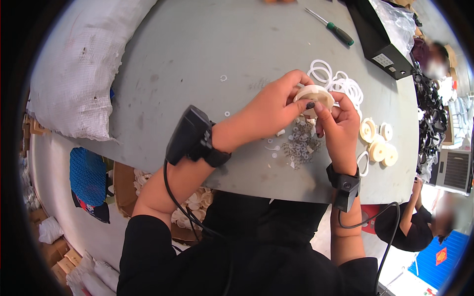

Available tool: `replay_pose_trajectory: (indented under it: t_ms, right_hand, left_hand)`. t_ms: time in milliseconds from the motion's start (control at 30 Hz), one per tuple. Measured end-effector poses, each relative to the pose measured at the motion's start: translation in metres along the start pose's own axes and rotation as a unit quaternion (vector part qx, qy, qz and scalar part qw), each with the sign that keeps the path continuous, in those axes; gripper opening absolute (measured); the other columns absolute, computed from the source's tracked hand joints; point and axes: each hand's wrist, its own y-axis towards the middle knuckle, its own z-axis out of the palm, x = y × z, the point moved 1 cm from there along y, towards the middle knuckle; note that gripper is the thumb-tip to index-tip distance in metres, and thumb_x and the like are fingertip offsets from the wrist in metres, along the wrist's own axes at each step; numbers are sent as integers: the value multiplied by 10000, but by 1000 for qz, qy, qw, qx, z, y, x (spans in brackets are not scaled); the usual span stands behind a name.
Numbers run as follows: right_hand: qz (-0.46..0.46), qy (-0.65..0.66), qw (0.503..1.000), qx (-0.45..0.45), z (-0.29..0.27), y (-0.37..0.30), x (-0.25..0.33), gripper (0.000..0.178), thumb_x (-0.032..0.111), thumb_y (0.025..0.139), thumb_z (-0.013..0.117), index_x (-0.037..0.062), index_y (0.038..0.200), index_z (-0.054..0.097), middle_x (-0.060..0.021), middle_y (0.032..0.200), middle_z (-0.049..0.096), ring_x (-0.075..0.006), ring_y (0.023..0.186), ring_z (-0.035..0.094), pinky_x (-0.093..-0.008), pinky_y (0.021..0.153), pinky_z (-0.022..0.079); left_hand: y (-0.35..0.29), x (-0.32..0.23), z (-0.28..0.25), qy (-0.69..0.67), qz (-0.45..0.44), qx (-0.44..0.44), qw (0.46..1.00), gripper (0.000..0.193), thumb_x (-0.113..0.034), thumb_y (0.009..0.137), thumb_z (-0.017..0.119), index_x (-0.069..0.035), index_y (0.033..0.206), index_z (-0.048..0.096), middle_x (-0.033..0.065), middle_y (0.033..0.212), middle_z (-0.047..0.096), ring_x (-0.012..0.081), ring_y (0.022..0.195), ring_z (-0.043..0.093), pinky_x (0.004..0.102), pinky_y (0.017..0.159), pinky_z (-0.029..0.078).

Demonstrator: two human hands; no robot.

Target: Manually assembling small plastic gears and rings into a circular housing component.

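Above the grey table, a round cream plastic part with a raised rim is held between both hands. My left hand grips it from the left, thumb on its inside. My right hand closes on its right side, its thumb pressed toward the middle. Under the hands lies a pile of small metal springs and pale washers. Several white rings lie just beyond the right hand. To its right sit several cream round wheel-like parts.
A green-handled screwdriver lies at the far right, near a black box. A large white woven sack fills the left end of the table. Below the front edge is a carton of cream parts. Another person sits at right.
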Motion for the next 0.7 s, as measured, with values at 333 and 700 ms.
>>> replay_pose_trajectory:
  t_ms: [333, 700]
  right_hand:
    - [-36, -4, 999, 3, 6, -1, 3, 238, 137, 848, 615, 11, 999, 481, -3, 563, 560, -46, 467, 479, -180, 433, 335]
    - [-83, -198, 972, 94, -10, 9, 6, 173, 43, 769, 637, 29, 938, 600, -19, 700, 589, -105, 660, 536, -246, 633, 423]
  left_hand:
    - [6, -1, -7, -154, -86, 20, 984, 270, -28, 813, 615, 13, 1076, 572, 70, 916, 642, 97, 794, 586, 241, 692, 487]
    - [18, -4, -42, -151, -21, -61, 986, 337, -159, 857, 613, 4, 1139, 527, 59, 1032, 612, 138, 937, 591, 288, 862, 472]
